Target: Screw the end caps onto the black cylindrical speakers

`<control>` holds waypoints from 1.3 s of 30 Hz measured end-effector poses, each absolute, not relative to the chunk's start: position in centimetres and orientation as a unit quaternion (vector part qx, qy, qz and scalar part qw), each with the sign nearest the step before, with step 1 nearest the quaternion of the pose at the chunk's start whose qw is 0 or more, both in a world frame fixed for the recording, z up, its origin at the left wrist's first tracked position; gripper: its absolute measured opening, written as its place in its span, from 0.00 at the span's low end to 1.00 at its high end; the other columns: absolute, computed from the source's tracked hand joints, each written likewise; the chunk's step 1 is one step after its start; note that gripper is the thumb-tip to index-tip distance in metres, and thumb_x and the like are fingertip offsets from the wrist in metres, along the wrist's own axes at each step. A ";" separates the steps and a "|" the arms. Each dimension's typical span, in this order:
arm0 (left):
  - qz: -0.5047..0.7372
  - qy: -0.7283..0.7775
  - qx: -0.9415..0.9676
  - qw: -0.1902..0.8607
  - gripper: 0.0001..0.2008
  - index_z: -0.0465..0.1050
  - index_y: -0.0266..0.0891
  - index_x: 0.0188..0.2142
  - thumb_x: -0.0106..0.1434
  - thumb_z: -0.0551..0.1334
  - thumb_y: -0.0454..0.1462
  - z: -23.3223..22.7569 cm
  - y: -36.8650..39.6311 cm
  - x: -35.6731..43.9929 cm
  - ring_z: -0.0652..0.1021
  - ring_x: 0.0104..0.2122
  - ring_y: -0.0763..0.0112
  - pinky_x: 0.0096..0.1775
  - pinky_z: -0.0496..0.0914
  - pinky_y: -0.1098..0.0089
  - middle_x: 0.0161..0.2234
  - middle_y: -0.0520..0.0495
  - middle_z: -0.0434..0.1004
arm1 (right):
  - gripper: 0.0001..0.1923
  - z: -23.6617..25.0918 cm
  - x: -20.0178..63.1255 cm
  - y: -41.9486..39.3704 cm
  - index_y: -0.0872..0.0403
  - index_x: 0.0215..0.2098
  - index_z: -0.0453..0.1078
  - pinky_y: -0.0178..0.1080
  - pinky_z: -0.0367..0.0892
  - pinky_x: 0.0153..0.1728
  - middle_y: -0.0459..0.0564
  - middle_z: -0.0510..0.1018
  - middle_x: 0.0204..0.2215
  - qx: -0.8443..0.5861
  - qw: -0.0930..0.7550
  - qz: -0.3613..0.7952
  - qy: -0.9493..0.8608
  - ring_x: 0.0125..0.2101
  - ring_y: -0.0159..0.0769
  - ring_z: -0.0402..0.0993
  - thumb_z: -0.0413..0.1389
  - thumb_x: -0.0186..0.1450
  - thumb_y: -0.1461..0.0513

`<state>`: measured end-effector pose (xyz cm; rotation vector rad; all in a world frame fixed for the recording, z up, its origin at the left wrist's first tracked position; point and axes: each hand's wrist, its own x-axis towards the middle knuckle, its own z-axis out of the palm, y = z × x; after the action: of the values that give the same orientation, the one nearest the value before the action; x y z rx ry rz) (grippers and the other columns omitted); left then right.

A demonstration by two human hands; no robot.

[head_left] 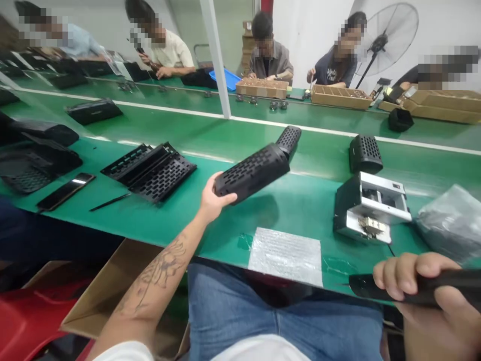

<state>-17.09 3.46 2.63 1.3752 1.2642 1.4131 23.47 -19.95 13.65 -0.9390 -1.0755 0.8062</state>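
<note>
At the lower right of the frame, the right hand (421,291) is curled tight around a black electric screwdriver (379,288), its tip pointing left over the edge of the green table (300,200). Near the centre, the left hand (212,200) grips one end of a black perforated cover (253,172), lifted above the table and angled toward the upper right. Right of it sits a grey metal unit (370,205). Further back, people work at cardboard trays (340,97).
</note>
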 end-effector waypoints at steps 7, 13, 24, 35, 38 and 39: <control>0.384 0.451 0.697 0.405 0.54 0.67 0.44 0.69 0.44 0.83 0.49 1.4 -9.8 -13.6 0.82 0.59 0.46 0.62 0.79 0.49 0.62 0.38 0.78 | 0.09 17.9 21.2 -22.4 0.47 0.37 0.79 0.44 0.71 0.21 0.41 0.71 0.18 -0.370 0.705 0.362 -0.484 0.15 0.35 0.68 0.71 0.64 0.54; 0.330 0.423 0.735 0.415 0.54 0.66 0.51 0.70 0.46 0.82 0.48 -0.3 -11.1 -12.5 0.79 0.63 0.42 0.66 0.75 0.43 0.66 0.38 0.74 | 0.09 18.1 19.2 -22.5 0.47 0.37 0.78 0.43 0.72 0.20 0.39 0.72 0.18 -0.375 0.696 0.329 -0.516 0.15 0.34 0.69 0.71 0.65 0.55; 0.331 0.370 0.762 0.416 0.53 0.58 0.48 0.72 0.53 0.80 0.48 -0.9 -11.0 -12.4 0.74 0.67 0.44 0.71 0.68 0.44 0.69 0.36 0.68 | 0.06 15.0 19.4 -19.3 0.49 0.41 0.78 0.40 0.77 0.24 0.40 0.77 0.22 -0.344 0.661 0.339 -0.575 0.19 0.33 0.75 0.70 0.68 0.59; 0.324 0.366 0.770 0.410 0.53 0.56 0.50 0.72 0.54 0.80 0.50 -0.7 -11.0 -12.5 0.74 0.67 0.45 0.71 0.67 0.45 0.68 0.38 0.66 | 0.07 14.0 19.2 -18.9 0.50 0.40 0.77 0.41 0.78 0.27 0.41 0.77 0.23 -0.329 0.616 0.389 -0.601 0.20 0.32 0.75 0.69 0.67 0.64; 0.320 0.373 0.773 0.402 0.52 0.56 0.49 0.72 0.54 0.80 0.49 -0.6 -11.0 -12.4 0.74 0.66 0.45 0.71 0.67 0.47 0.68 0.39 0.67 | 0.08 14.0 19.3 -18.9 0.50 0.40 0.77 0.41 0.78 0.27 0.41 0.77 0.23 -0.327 0.610 0.400 -0.600 0.20 0.32 0.75 0.70 0.66 0.65; 0.319 0.375 0.773 0.400 0.52 0.57 0.49 0.72 0.54 0.79 0.49 -0.5 -11.0 -12.4 0.74 0.66 0.46 0.71 0.67 0.47 0.68 0.39 0.67 | 0.08 14.0 19.3 -18.8 0.50 0.40 0.77 0.40 0.78 0.27 0.41 0.77 0.23 -0.329 0.610 0.403 -0.598 0.20 0.32 0.75 0.70 0.66 0.65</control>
<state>-12.36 -11.05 -0.54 1.9558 0.9479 0.8060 19.25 -18.84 14.00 -0.7603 -1.3801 0.9293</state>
